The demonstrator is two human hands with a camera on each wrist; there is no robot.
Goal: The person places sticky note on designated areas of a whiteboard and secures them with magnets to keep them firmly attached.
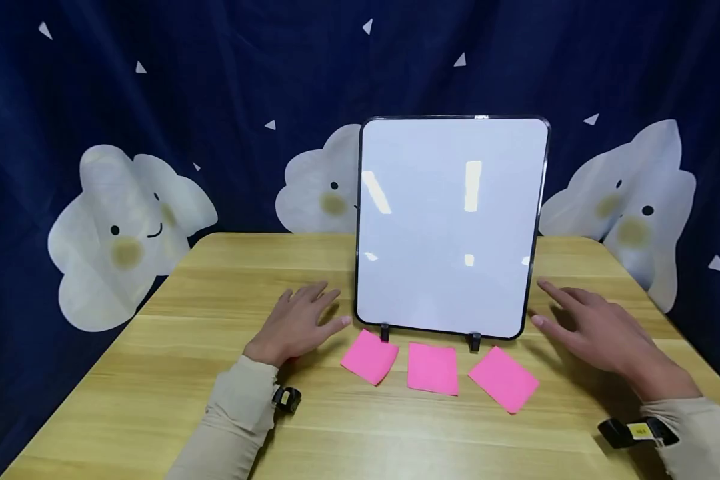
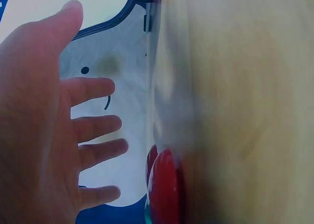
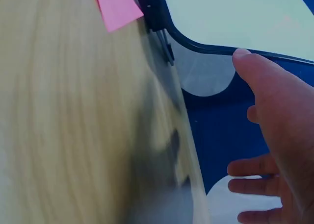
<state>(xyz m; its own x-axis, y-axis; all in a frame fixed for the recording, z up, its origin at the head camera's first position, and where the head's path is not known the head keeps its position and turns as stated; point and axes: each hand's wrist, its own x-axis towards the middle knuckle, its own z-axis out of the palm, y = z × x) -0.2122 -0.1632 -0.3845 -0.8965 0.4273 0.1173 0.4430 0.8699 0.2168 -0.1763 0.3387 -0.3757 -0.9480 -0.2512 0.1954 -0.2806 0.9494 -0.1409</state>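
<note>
A white board with a black rim (image 1: 450, 227) stands upright on the table in two small black feet. Three pink sticky notes lie before it: the left one (image 1: 370, 357), the middle one (image 1: 433, 369) and the right one (image 1: 504, 379). My left hand (image 1: 300, 320) is beside the board's lower left corner, fingers spread and holding nothing. Below that hand, the left wrist view shows rounded, shiny red things (image 2: 166, 185), whose kind I cannot tell; the head view largely hides them. My right hand (image 1: 600, 330), also holding nothing, extends its fingers near the board's lower right edge.
The wooden table (image 1: 174, 387) reaches back to a dark blue curtain (image 1: 228, 73) printed with pale clouds and small triangles. Black wrist devices sit on the left sleeve (image 1: 234, 413) and the right sleeve (image 1: 702, 437).
</note>
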